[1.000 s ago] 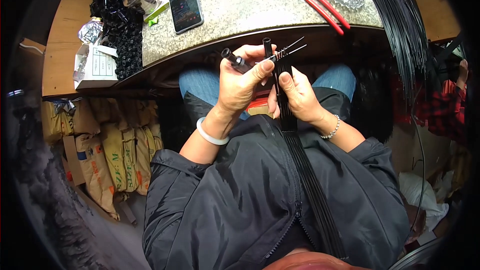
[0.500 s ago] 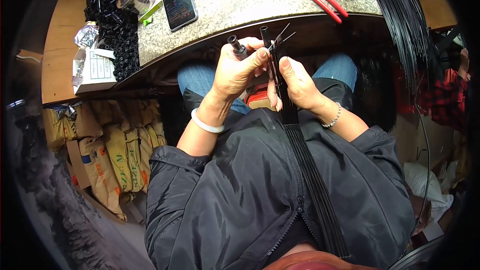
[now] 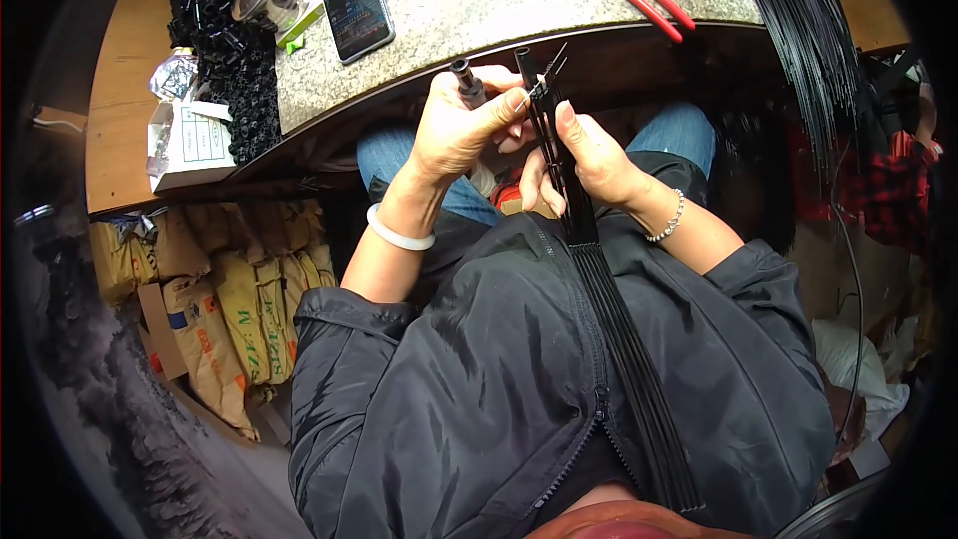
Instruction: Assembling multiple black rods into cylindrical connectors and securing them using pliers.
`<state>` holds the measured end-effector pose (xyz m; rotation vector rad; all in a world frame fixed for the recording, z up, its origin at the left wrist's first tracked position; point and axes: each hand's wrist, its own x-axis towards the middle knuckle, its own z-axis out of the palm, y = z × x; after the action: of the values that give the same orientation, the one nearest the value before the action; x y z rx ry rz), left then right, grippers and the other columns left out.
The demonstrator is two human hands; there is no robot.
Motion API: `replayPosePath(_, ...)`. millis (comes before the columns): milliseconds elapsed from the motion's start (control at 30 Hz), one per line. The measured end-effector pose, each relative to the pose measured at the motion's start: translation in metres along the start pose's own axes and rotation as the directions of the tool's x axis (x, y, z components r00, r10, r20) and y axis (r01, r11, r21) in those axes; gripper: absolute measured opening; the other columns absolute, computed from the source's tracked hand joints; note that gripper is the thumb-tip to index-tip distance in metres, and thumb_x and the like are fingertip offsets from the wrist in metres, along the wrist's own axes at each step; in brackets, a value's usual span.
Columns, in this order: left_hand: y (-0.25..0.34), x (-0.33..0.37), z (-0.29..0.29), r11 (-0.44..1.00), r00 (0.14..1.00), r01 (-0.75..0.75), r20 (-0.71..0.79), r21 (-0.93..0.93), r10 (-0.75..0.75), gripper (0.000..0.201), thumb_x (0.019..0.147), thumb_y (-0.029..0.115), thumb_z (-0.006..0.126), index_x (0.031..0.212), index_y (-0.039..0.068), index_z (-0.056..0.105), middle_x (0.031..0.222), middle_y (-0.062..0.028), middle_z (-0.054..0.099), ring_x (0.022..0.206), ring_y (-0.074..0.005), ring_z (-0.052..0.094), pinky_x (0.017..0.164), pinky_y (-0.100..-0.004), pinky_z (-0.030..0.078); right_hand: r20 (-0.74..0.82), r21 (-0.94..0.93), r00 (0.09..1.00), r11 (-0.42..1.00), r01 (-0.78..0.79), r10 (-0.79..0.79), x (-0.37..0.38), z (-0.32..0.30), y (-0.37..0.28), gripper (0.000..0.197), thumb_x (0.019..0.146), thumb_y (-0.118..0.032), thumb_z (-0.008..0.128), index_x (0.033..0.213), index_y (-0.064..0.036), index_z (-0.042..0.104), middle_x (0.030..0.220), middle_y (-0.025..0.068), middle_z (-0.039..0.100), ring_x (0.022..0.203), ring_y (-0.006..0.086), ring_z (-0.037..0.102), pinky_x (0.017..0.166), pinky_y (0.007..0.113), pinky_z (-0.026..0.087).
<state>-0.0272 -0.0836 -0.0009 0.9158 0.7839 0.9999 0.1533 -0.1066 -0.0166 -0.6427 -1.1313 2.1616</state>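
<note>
A folded black umbrella frame [image 3: 629, 349] lies along my jacket front, its bundled ribs reaching up between my hands. My left hand [image 3: 444, 135] is closed, thumb and finger pinching near the top of the frame. Held in that same hand is a dark cylindrical piece [image 3: 468, 85] with a round, hollow-looking end. My right hand [image 3: 606, 165] wraps around the ribs just below, its thumb pointing up along them. A black tube [image 3: 525, 62] stands up at the top of the frame. Beside it, a few thin rods [image 3: 555, 66] splay out past my left thumb.
On the table ahead are a phone [image 3: 356, 10], red-handled pliers [image 3: 649, 0] and a heap of small black parts [image 3: 249, 90]. Long thin black rods [image 3: 813, 60] hang over the right edge. Sacks [image 3: 235, 319] stand at lower left. A person's checked sleeve [image 3: 893, 190] shows far right.
My left hand has shifted slightly left and up with the cylindrical piece. The splayed rod ends have drawn closer together. My right hand keeps its grip, slightly lower.
</note>
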Motion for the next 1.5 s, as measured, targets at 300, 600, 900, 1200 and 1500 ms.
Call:
replayPosePath(300,-0.013,-0.003,0.001,0.991,0.997,-0.074,-0.015,-0.114,0.073,0.014,0.081,0.008,0.068,0.093,0.002,0.063,0.073,-0.0042,0.062,0.057,-0.0083,0.056,0.047,-0.0187,0.041,-0.002,-0.04,1.0,0.999,0.001,-0.001,-0.002,0.002,0.001,0.072,0.091,-0.061,0.025,0.085,0.0036,0.057,0.054,0.0145,0.058,0.038,0.0123,0.049,0.04,0.022,0.042)
replayPosePath(600,-0.009,-0.001,-0.002,0.995,0.997,-0.082,0.002,0.052,0.082,0.017,0.082,0.012,0.068,0.093,0.0,0.064,0.072,-0.0031,0.062,0.058,-0.008,0.057,0.05,-0.0179,0.043,-0.002,-0.011,1.0,1.0,-0.001,0.001,-0.002,-0.003,0.007,0.07,0.091,-0.06,0.026,0.086,0.0031,0.056,0.051,0.01,0.053,0.036,0.0126,0.047,0.037,0.022,0.04)
replayPosePath(900,0.006,-0.031,0.024,0.806,0.85,-0.42,-0.131,0.417,0.511,0.023,0.087,0.014,0.062,0.098,-0.006,0.058,0.078,-0.0131,0.066,0.055,-0.0081,0.055,0.047,-0.0167,0.04,-0.14,-0.073,0.99,0.997,-0.013,0.002,-0.004,0.002,0.009,0.062,0.091,-0.059,0.028,0.069,-0.0058,0.048,0.047,0.0036,0.045,0.037,0.0096,0.04,0.039,0.024,0.037)
replayPosePath(1200,0.001,-0.028,0.037,0.683,0.774,-0.444,-0.137,0.58,0.619,0.01,0.085,0.0,0.061,0.092,-0.003,0.055,0.075,-0.0113,0.065,0.053,-0.0083,0.058,0.044,-0.017,0.042,-0.156,-0.106,0.987,0.994,0.006,-0.023,-0.004,0.003,0.009,0.062,0.092,-0.06,0.027,0.071,-0.0057,0.048,0.048,0.0038,0.047,0.038,0.0101,0.042,0.04,0.023,0.038)
replayPosePath(1500,0.013,-0.014,0.01,0.863,0.849,-0.505,-0.183,-0.009,0.495,0.035,0.094,0.015,0.049,0.121,-0.002,0.033,0.097,-0.0174,0.06,0.083,-0.0184,0.063,0.07,-0.0255,0.051,-0.142,-0.095,0.99,0.995,-0.009,-0.005,-0.004,0.002,0.009,0.063,0.091,-0.061,0.026,0.069,-0.0057,0.047,0.047,0.0044,0.047,0.038,0.0105,0.042,0.04,0.023,0.037)
